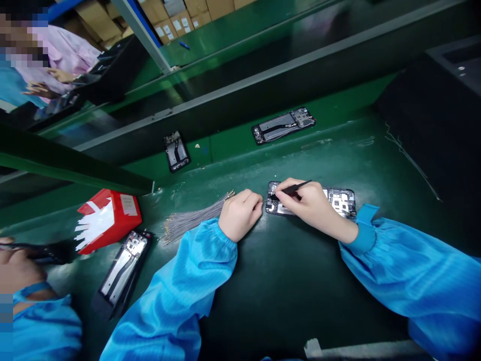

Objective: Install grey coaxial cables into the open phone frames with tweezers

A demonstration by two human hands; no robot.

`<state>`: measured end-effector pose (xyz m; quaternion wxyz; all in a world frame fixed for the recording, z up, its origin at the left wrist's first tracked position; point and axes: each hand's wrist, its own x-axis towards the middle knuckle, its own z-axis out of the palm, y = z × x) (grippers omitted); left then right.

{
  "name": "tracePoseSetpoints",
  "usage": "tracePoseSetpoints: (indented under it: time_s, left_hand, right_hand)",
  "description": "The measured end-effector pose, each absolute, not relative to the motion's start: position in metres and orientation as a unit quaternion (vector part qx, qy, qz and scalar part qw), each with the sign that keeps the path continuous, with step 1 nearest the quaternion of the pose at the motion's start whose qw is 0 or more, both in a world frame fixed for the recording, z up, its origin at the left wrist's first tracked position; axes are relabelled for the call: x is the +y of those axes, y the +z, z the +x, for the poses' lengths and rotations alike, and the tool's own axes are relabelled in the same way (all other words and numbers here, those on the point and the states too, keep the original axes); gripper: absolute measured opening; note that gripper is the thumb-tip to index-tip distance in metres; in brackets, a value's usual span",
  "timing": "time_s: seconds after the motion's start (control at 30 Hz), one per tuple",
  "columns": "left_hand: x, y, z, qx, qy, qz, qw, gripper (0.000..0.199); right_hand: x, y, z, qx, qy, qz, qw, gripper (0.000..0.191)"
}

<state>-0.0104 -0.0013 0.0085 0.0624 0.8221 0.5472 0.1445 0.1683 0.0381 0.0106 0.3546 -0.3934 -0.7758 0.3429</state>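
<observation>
An opened phone lies sideways on the green bench, its boards and metal parts exposed. My right hand is above its left part, closed on a slim black stick-like tool. The tool's working end is hard to make out near the fingertips. At the phone's left edge, my left hand is closed, with a short thin grey line, seemingly a cable, showing between the fingers and the phone. Behind that hand and wrist is a bundle of thin grey cables, partly covered by the sleeve.
Two opened phones, one farther back and one to its left, lie along the ledge. Stacked phones and a red box with white strips stand left. A co-worker's hand is at far left. A black box fills the right.
</observation>
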Motion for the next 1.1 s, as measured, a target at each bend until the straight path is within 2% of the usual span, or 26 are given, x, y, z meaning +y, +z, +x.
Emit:
tracePoseSetpoints:
  time_s: [0.67, 0.83, 1.1]
  left_hand:
    - [-0.0009, 0.0070, -0.0102, 0.544, 0.124, 0.829, 0.043, 0.020]
    - [-0.0008, 0.0075, -0.0096, 0.540, 0.121, 0.832, 0.042, 0.021]
    - [0.0002, 0.0103, -0.0102, 0.543, 0.100, 0.832, 0.052, 0.018]
  right_hand:
    - [0.0367, 0.0115, 0.1682, -0.786, 0.338, -0.377, 0.354, 0.016]
    - [0.0362, 0.0106, 0.1687, -0.831, 0.294, -0.322, 0.346, 0.011]
    - [0.0371, 0.0090, 0.1673, -0.881, 0.234, -0.288, 0.292, 0.017]
